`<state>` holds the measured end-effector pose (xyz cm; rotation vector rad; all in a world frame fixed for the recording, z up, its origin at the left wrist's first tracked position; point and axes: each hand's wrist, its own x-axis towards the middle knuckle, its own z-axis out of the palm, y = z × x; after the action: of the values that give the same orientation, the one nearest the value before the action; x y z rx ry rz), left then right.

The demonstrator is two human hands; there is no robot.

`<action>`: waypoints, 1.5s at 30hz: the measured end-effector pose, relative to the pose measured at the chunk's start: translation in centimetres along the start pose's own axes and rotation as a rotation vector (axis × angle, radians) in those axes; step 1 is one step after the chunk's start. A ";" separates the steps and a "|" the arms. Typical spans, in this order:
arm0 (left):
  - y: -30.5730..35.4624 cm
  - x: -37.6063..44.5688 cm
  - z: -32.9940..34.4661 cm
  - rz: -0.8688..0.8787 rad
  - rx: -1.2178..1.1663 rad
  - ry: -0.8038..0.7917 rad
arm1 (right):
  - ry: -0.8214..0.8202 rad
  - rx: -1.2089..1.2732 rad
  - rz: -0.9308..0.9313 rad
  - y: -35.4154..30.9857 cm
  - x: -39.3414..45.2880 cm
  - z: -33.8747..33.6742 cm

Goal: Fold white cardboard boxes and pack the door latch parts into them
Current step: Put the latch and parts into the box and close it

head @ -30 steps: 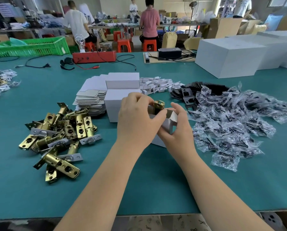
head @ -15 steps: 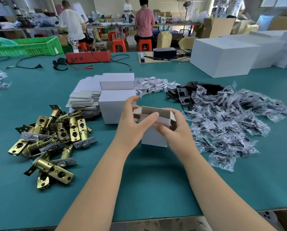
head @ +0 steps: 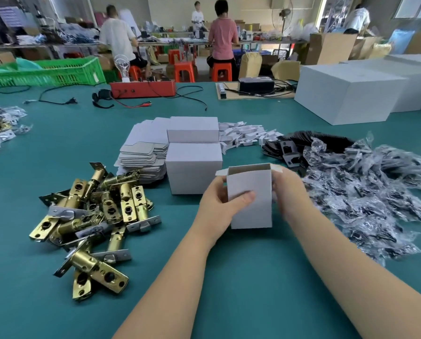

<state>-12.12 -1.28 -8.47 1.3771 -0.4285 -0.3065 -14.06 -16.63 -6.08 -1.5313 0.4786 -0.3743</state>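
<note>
Both hands hold a small white cardboard box (head: pixel 249 199) upright, open at the top. The left hand (head: pixel 220 206) grips its left side, thumb across the front; the right hand (head: pixel 288 194) grips its right side. Brass door latches (head: pixel 92 216) lie piled left of the left hand.

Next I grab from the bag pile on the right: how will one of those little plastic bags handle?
Probably floppy: the bags lie crumpled and shapeless. Likely slippery, since the clear film shines. They overlap in a heap, so one may drag its neighbours along. The dark parts inside probably give each bag a little weight.
</note>
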 end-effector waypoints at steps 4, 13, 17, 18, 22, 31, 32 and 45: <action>0.1 0.6 -0.7 0.010 -0.122 0.126 | -0.225 -0.390 -0.149 -0.1 3.2 1.2; 0.0 0.9 -0.7 -0.016 -0.137 0.044 | -0.215 -0.959 -0.209 0.5 11.9 7.0; -0.1 0.9 -1.0 -0.013 -0.152 0.024 | -0.190 -1.033 -0.218 1.2 12.6 7.5; -0.1 0.9 -1.0 -0.007 -0.154 0.024 | -0.191 -1.046 -0.223 1.1 12.5 7.6; -0.2 0.9 -1.0 0.002 -0.154 0.018 | -0.195 -0.967 -0.248 1.4 12.5 7.9; 0.0 0.8 -1.1 0.015 -0.164 0.009 | 0.000 -0.589 -0.297 0.2 9.3 4.1; 0.0 0.8 -1.1 0.017 -0.159 0.007 | 0.007 -0.509 -0.295 0.0 8.4 3.7; 0.1 0.6 -1.3 -0.032 -0.169 0.002 | -0.344 -0.513 -0.437 -9.3 -2.8 -4.7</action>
<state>-11.00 -0.42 -8.44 1.2201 -0.3706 -0.3592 -18.29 -19.30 3.43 -2.1585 -0.0489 -0.3253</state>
